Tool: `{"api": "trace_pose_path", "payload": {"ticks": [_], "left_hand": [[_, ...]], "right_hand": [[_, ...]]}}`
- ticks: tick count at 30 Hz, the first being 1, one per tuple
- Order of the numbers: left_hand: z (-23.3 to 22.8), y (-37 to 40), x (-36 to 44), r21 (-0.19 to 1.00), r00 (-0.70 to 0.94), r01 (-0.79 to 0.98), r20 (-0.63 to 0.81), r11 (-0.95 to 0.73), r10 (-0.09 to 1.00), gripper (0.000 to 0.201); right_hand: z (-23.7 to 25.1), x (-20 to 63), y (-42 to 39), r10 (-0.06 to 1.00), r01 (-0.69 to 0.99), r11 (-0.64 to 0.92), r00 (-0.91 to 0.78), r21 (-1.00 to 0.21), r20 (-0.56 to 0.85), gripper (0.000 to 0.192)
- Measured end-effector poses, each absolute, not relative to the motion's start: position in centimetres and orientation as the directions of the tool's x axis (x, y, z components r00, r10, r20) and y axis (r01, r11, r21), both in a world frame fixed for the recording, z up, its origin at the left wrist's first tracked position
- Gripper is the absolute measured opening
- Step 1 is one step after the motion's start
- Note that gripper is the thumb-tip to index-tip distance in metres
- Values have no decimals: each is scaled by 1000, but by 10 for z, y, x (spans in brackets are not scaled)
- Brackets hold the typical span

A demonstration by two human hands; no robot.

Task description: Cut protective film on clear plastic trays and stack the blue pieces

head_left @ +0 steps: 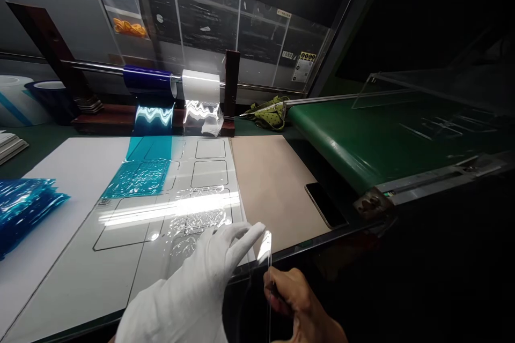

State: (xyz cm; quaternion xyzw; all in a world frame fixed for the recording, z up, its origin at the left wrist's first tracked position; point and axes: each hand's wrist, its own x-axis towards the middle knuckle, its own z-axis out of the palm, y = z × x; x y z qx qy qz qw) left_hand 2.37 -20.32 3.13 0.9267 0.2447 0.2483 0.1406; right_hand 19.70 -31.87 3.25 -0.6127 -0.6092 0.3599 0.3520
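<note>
My left hand (201, 278), in a white glove, holds a clear thin panel (263, 257) at the near edge of the table, fingers spread along its face. My bare right hand (295, 300) pinches the panel's lower right edge; something dark and thin may be between its fingers, too small to tell. The panel stands almost upright and catches a bright glare at its top corner. Just beyond lies a glossy white template sheet (132, 225) with outlined rectangles.
Blue film pieces (139, 177) lie on the template; a pile of crumpled blue film (24, 203) sits left. Blue roll (147, 79) and white roll (201, 86) hang on a rod behind. Brown mat (269, 182), dark phone (325, 204), green conveyor belt (362, 134) at right.
</note>
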Motion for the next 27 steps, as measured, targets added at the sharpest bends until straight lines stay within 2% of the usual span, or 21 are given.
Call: {"api": "trace_pose_path", "payload": {"ticks": [2,6,11,13,15,16,19,21,23,25,27], "left_hand": [[30,-204,25,406,779,366,359,-837,514,96],[35,-209,26,395,753,438,330,-808,569,93],[57,-219,29,422,629,624,230,-658,743,124],[65,-219,28,381,544,715,222,-586,809,123],[70,-217,27,332,458,794,224,-509,860,119],[71,-215,26,310,421,826,220,-472,880,117],[71,-209,23,242,327,896,210,-373,922,114],[69,-205,21,182,275,928,255,-325,927,113],[66,-200,21,115,215,958,320,-263,923,110],[63,-195,23,78,177,973,354,-218,918,104],[61,-190,26,63,167,977,370,-204,914,101]], "right_hand": [[32,194,-319,1000,473,-11,29,-881,3,72],[36,192,-319,998,442,42,17,-896,55,73],[44,222,-305,982,576,41,128,-816,140,81],[42,245,-283,973,699,8,160,-715,167,77],[36,267,-255,962,856,-85,204,-510,181,59],[31,277,-240,958,887,-118,219,-446,183,51],[18,291,-212,957,926,-147,222,-347,187,41],[16,287,-212,956,941,-135,207,-309,210,50],[19,269,-224,948,958,-102,176,-267,266,70],[25,240,-241,932,977,-33,108,-213,347,90],[29,206,-254,905,985,75,-3,-154,425,102]]}}
